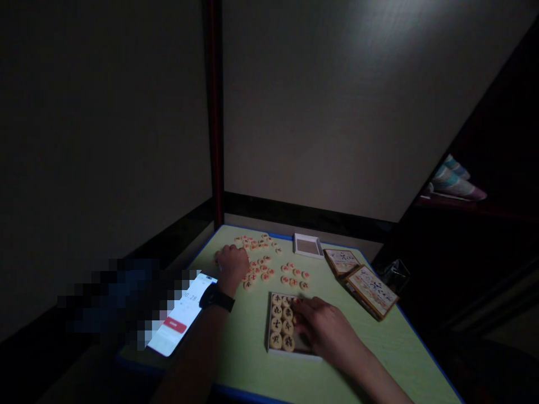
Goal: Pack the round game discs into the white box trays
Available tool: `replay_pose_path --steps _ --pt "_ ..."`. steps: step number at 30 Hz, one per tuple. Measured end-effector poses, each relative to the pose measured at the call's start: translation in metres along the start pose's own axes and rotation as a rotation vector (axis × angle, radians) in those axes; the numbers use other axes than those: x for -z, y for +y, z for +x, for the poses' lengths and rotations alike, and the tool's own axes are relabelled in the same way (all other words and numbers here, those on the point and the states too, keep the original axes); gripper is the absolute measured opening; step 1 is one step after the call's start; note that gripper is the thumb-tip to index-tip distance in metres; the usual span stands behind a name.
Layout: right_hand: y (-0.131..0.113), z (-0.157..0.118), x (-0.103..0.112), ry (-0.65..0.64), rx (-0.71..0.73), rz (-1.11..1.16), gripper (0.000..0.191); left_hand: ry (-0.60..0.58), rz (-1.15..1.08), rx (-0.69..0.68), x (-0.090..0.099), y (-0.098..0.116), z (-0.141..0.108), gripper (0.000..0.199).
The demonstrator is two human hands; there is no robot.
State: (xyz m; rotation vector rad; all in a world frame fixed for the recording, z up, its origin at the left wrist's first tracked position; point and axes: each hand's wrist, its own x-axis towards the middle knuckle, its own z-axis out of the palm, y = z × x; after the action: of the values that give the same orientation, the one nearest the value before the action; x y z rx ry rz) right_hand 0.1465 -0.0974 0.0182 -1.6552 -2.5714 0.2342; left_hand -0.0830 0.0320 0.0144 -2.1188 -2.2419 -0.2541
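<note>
My right hand [320, 325] reaches over the right part of a shallow white-edged box [290, 354], its fingers closed at a piece near the box's upper edge. Round wooden pieces [276, 325] with dark characters fill two columns on the box's left side. Over the left edge of the scattered pieces is my left hand [234, 264], back up and fingers curled down; what lies under the fingertips is hidden. Loose pieces [264, 269] with mostly red characters spread to its right, and a smaller group [295, 275] lies above the box.
A second shallow box [308, 246] stands at the table's far edge. Two printed box lids [373, 289] lie on the right. A lit phone [181, 314] rests left of my left wrist. The green table [244, 359] has a blue rim; walls rise behind it.
</note>
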Motion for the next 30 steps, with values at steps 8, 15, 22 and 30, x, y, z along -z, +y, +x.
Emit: replay_pose_path --steps 8,15,22,30 --pt "0.003 0.0 -0.004 0.062 -0.008 0.009 0.031 -0.025 -0.001 0.003 0.0 0.0 0.003 0.035" --pt "0.005 0.0 -0.005 0.087 0.001 0.069 0.026 -0.023 -0.011 0.005 0.0 -0.001 0.002 0.034" --pt "0.007 0.003 -0.008 0.121 -0.037 0.139 0.014 -0.031 -0.018 -0.013 -0.003 -0.003 0.003 0.035" --pt "0.015 -0.002 -0.008 0.226 0.019 0.312 0.015 -0.068 -0.084 -0.033 -0.008 -0.018 0.01 0.043"
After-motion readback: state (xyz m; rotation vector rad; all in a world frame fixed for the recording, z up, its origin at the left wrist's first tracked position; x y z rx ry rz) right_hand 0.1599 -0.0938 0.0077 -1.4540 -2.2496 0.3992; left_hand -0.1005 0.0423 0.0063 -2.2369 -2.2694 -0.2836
